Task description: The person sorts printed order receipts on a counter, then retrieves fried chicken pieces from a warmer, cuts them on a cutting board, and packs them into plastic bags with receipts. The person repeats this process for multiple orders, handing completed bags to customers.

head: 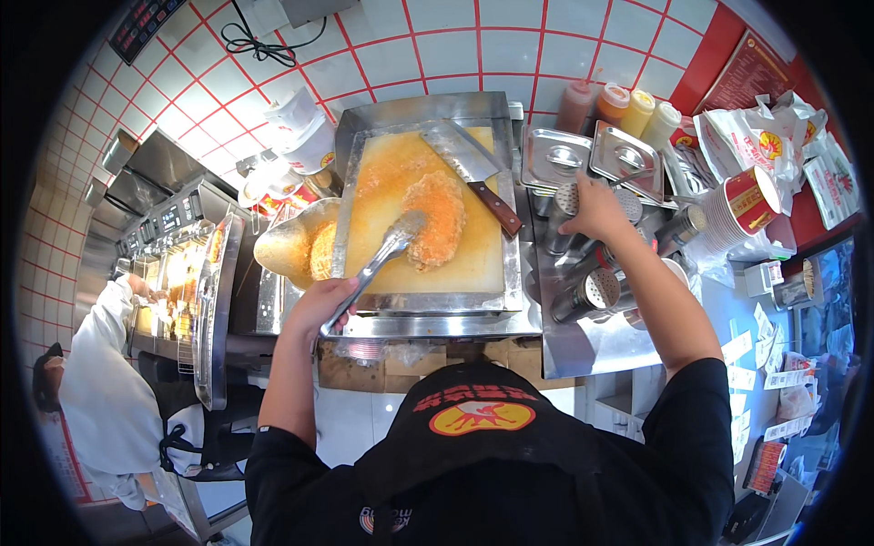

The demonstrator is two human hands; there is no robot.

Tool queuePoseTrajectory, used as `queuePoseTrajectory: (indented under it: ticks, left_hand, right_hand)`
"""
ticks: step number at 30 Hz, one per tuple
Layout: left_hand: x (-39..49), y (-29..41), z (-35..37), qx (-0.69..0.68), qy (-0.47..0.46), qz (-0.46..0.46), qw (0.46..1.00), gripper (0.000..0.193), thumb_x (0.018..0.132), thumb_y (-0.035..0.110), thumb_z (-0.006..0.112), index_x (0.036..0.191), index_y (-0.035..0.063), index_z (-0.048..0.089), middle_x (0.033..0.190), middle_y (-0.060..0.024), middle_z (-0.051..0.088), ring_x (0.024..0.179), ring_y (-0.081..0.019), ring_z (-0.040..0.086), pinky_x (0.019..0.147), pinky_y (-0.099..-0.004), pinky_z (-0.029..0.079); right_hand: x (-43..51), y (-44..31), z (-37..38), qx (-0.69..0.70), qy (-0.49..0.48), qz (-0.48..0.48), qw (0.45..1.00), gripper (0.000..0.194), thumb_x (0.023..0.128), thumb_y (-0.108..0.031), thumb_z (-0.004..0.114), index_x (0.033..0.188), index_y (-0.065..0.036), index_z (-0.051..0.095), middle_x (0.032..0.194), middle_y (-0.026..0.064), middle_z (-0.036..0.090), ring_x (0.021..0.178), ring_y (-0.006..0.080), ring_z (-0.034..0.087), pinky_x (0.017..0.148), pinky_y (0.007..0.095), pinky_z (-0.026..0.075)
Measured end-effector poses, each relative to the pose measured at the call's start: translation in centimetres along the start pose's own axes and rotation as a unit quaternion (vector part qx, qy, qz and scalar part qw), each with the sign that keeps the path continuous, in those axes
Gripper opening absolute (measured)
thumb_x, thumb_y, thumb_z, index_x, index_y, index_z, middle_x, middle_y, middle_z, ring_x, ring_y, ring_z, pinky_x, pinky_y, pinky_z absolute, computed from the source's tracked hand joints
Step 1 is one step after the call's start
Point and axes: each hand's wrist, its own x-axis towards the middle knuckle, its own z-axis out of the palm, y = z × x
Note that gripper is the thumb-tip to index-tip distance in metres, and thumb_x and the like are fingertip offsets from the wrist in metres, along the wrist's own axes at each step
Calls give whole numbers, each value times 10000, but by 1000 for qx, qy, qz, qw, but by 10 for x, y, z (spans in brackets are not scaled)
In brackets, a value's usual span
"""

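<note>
My left hand (319, 305) grips metal tongs (372, 266), whose jaws touch the left side of a large breaded, fried cutlet (437, 217). The cutlet lies flat on a stained cutting board (478, 276) set in a metal tray. A cleaver (468, 164) with a wooden handle rests across the board's upper right, its handle over the tray rim. On the right, my right hand (596, 208) has its fingers around a metal shaker (564, 222) with a perforated lid. More such shakers (590, 293) stand close by, partly hidden under my forearm.
Lidded steel pans (556, 157) and several squeeze bottles (638, 112) stand behind the shakers. Stacked paper cups (741, 205) are farther right. Left of the board sits a metal scoop-shaped bowl (290, 246) with breaded food. A co-worker in white sleeves (102, 362) reaches into the fryer area (171, 293).
</note>
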Motion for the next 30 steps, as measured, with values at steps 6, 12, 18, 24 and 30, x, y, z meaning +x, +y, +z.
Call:
queuePoseTrajectory:
  ticks: [6, 12, 18, 24, 30]
  left_hand:
    - [-29, 21, -39, 143, -16, -5, 990, 385, 891, 408, 555, 802, 35, 589, 601, -16, 553, 453, -83, 504, 416, -228, 411]
    - [29, 22, -28, 145, -57, 13, 988, 413, 875, 427, 577, 894, 17, 628, 626, -31, 571, 470, -93, 521, 425, -238, 427]
    - [36, -34, 13, -88, -43, 18, 995, 359, 905, 388, 551, 797, 47, 577, 609, -37, 575, 433, -110, 503, 389, -245, 417]
    - [36, -40, 17, -105, -101, 16, 989, 451, 892, 462, 535, 989, 22, 563, 690, -46, 544, 476, -113, 495, 417, -258, 443]
    - [60, -14, -39, 109, -141, 94, 980, 521, 906, 484, 482, 966, -28, 558, 619, -81, 550, 443, -153, 525, 426, -286, 456]
  right_hand:
    - [21, -78, 3, 114, -7, -107, 988, 463, 666, -218, 755, 1041, -36, 554, 1084, 179, 557, 986, 361, 566, 851, 442, 452]
    - [43, -110, 82, 12, -31, -52, 998, 357, 861, -111, 438, 1211, -60, 388, 1024, 240, 547, 927, 407, 586, 766, 448, 499]
    - [2, -164, 16, 192, 21, 24, 981, 477, 890, -139, 450, 1337, -77, 297, 957, 292, 576, 834, 412, 606, 737, 456, 478]
    - [-70, -217, -7, 188, 17, 33, 981, 568, 898, -147, 469, 1413, -106, 233, 860, 293, 590, 797, 409, 600, 736, 465, 454]
    - [-84, -250, 17, -6, -47, 88, 995, 636, 895, -155, 442, 1448, -114, 133, 824, 240, 618, 754, 373, 622, 736, 468, 470]
